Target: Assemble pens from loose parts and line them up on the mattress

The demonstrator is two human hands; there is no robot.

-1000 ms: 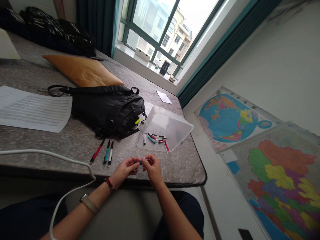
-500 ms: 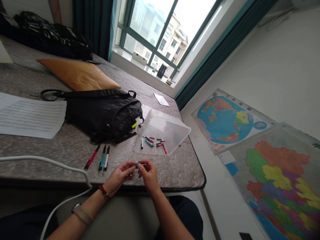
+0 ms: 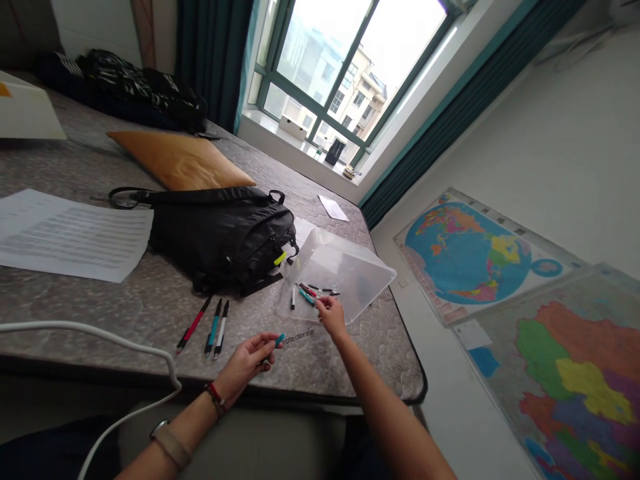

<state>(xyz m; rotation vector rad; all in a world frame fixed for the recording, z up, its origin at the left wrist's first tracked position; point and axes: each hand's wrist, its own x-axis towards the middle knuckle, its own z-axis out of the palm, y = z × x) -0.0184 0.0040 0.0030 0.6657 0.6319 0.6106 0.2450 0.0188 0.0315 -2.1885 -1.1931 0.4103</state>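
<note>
Teal pen part [image 3: 279, 341] in the left hand [image 3: 263, 351], right hand [image 3: 329, 311] at the clear box [image 3: 363, 275]

From where I stand, the left hand is pinched narrow around the small teal pen part, one end of it poking out past the thumb and fingertips, just above the near part of the mattress [image 3: 370, 363]. The right hand reaches to the near side of the box, fingers drawn close together beside the loose pen parts [image 3: 307, 297] in there, some teal, red, white and black. I can't tell whether those fingers hold anything.

To the left of the hands, three pens lie side by side: a red pen [image 3: 193, 325] at a slant, then a teal pen [image 3: 213, 328] and a white pen [image 3: 221, 330] close together. Behind them sits a black backpack [image 3: 220, 240], its right end near the box. A printed sheet [image 3: 75, 237] lies left of the backpack, and a brown envelope [image 3: 183, 160] behind it. A white cable [image 3: 100, 329] curves across the near left corner. On the wall to the right hang two colourful maps [image 3: 470, 247].
</note>
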